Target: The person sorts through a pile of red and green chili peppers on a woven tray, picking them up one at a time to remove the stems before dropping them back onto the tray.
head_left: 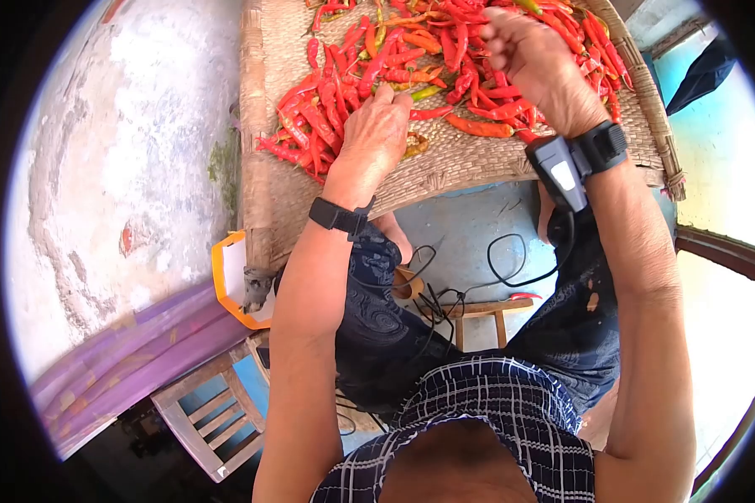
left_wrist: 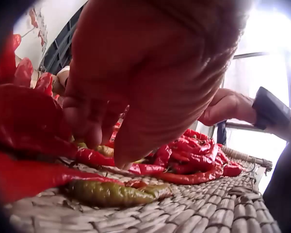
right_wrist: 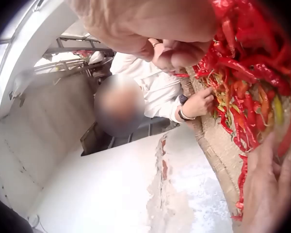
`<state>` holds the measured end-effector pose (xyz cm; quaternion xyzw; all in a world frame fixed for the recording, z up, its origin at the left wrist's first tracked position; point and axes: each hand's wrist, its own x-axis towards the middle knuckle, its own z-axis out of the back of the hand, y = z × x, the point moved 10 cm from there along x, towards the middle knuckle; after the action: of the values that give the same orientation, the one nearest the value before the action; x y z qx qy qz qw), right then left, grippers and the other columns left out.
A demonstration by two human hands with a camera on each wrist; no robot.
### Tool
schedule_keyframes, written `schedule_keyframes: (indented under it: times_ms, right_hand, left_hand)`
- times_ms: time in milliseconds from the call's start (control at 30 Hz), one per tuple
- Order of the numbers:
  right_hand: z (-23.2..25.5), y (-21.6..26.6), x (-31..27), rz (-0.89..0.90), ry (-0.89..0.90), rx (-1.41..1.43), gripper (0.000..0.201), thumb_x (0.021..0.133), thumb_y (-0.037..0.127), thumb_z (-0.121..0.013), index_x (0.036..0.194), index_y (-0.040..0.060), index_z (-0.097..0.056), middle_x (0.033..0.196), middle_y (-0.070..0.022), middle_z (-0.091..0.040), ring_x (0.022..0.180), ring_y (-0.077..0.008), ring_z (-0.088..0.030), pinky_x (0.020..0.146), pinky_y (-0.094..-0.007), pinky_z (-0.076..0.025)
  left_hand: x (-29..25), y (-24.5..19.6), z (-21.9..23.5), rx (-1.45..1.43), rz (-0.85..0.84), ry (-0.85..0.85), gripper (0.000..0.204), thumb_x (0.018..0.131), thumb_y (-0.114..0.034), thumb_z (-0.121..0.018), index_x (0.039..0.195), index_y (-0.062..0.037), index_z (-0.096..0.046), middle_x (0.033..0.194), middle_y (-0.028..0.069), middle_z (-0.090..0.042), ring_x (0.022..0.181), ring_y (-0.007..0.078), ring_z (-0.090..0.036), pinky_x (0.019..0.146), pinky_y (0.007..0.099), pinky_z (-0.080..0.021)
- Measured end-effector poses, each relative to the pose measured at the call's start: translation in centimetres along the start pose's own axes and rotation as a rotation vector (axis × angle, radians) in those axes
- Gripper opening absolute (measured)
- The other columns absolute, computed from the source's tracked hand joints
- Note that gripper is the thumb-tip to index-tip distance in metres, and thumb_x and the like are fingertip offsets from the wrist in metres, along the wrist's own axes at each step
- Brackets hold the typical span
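Observation:
Red chilies (head_left: 319, 109) lie heaped on a woven tray (head_left: 445, 163). Low over the near part of the heap is the left hand (head_left: 373, 138), its fingers pointing down beside a yellow-green chili (head_left: 426, 93). In the left wrist view, the left hand's (left_wrist: 145, 73) thumb and fingers reach down among chilies, slightly apart; a greenish chili (left_wrist: 116, 193) lies below on the weave. Above the right side of the heap, the right hand (head_left: 541, 71) hangs with loosely bent fingers. The right wrist view shows the right hand (right_wrist: 150, 29) with no chili visible in it.
Another person's hand (right_wrist: 201, 103) touches chilies at the tray's far side. A peeling wall (head_left: 134, 109) stands left of the tray. Below are a small wooden stool (head_left: 478, 308), black cables (head_left: 512, 277) and a slatted wooden chair (head_left: 214, 415).

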<state>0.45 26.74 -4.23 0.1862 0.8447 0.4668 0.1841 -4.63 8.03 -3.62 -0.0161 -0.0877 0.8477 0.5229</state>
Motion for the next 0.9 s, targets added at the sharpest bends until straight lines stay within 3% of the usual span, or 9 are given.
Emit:
schedule_keyframes:
  times_ms: [133, 200, 333, 533, 600, 700, 800, 833, 900]
  right_hand:
    - [-4.1, -0.1, -2.0, 0.028, 0.126, -0.359, 0.02, 0.092, 0.022, -0.059, 0.1, 0.0037, -0.064, 0.078, 0.0004, -0.062, 0.065, -0.0089, -0.054, 0.058, -0.0231, -0.045]
    - [-6.9, 2.4, -3.1, 0.468, 0.152, -0.847, 0.023, 0.085, 0.024, -0.066, 0.093, 0.003, -0.066, 0.078, -0.0128, -0.066, 0.072, -0.0184, -0.065, 0.064, -0.0323, -0.05]
    - [-9.9, 0.0, -5.0, 0.585, 0.404, -1.215, 0.027, 0.081, 0.024, -0.067, 0.097, 0.0034, -0.066, 0.084, -0.0203, -0.065, 0.081, -0.0343, -0.064, 0.069, -0.04, -0.051]
    - [-9.9, -1.8, -5.8, 0.47, 0.538, -1.345, 0.022, 0.08, 0.022, -0.065, 0.088, 0.0022, -0.066, 0.077, -0.0189, -0.064, 0.076, -0.0369, -0.063, 0.068, -0.0432, -0.05]
    - [-9.6, -1.3, -5.6, 0.455, 0.539, -1.332, 0.02, 0.081, 0.022, -0.065, 0.087, 0.0023, -0.066, 0.077, -0.0185, -0.064, 0.075, -0.0365, -0.063, 0.067, -0.0433, -0.05]
    - [-8.8, 1.6, -4.9, 0.612, 0.434, -1.382, 0.018, 0.081, 0.021, -0.064, 0.085, 0.0028, -0.067, 0.076, -0.0183, -0.064, 0.076, -0.0349, -0.064, 0.067, -0.0427, -0.051]
    - [-6.0, 5.3, -3.1, 0.564, 0.184, -1.185, 0.02, 0.09, 0.02, -0.061, 0.095, 0.0011, -0.064, 0.071, -0.0105, -0.06, 0.069, -0.0118, -0.059, 0.063, -0.0304, -0.048]
    - [-5.0, 6.0, -2.4, 0.51, 0.128, -1.228, 0.021, 0.09, 0.02, -0.06, 0.1, 0.0016, -0.062, 0.075, -0.0112, -0.062, 0.07, -0.0152, -0.061, 0.064, -0.0305, -0.049]
    - [-4.5, 9.7, -5.0, 0.892, -0.217, -1.248, 0.021, 0.09, 0.026, -0.061, 0.095, 0.0058, -0.058, 0.076, -0.0025, -0.062, 0.063, -0.009, -0.056, 0.057, -0.024, -0.047]
  left_hand:
    - [0.2, -0.1, -0.1, 0.007, 0.009, 0.056, 0.021, 0.076, -0.003, -0.062, 0.096, -0.0025, -0.056, 0.096, 0.0156, -0.052, 0.09, 0.0375, -0.056, 0.072, 0.0465, -0.048]
    - [0.1, -0.2, 0.9, -0.091, 0.016, 0.028, 0.018, 0.077, -0.002, -0.062, 0.094, -0.0019, -0.057, 0.093, 0.0156, -0.055, 0.088, 0.0347, -0.058, 0.071, 0.0436, -0.048]
    - [0.6, -0.1, 2.5, -0.558, 0.057, -0.007, 0.012, 0.081, -0.002, -0.061, 0.091, 0.0007, -0.058, 0.086, 0.016, -0.062, 0.083, 0.0235, -0.063, 0.071, 0.0333, -0.05]
    - [-0.1, 0.2, 2.6, -0.793, 0.154, 0.085, 0.017, 0.082, -0.005, -0.063, 0.097, 0.0017, -0.058, 0.092, 0.0153, -0.065, 0.085, 0.0201, -0.064, 0.072, 0.0312, -0.05]
    - [-0.9, 1.1, 3.3, -0.595, 0.109, 0.038, 0.019, 0.081, -0.006, -0.063, 0.098, 0.0002, -0.058, 0.092, 0.0146, -0.065, 0.087, 0.0223, -0.064, 0.073, 0.033, -0.05]
    - [-2.4, 1.6, 2.9, -0.29, 0.047, 0.082, 0.022, 0.078, -0.007, -0.065, 0.099, -0.0031, -0.059, 0.094, 0.0136, -0.063, 0.091, 0.0273, -0.062, 0.076, 0.0368, -0.049]
    - [-3.5, 0.7, 2.1, -0.146, -0.009, 0.145, 0.022, 0.075, -0.006, -0.061, 0.098, -0.0068, -0.06, 0.096, 0.0143, -0.061, 0.091, 0.0326, -0.061, 0.075, 0.0421, -0.048]
    - [-3.5, 0.0, 2.2, -0.11, -0.057, 0.125, 0.022, 0.075, -0.005, -0.056, 0.096, -0.0087, -0.061, 0.095, 0.0151, -0.059, 0.088, 0.0352, -0.061, 0.072, 0.0453, -0.048]
    - [-3.4, 0.1, 1.1, -0.095, 0.001, 0.199, 0.023, 0.071, -0.005, -0.061, 0.094, -0.0075, -0.057, 0.099, 0.0135, -0.056, 0.092, 0.0339, -0.058, 0.075, 0.0431, -0.047]
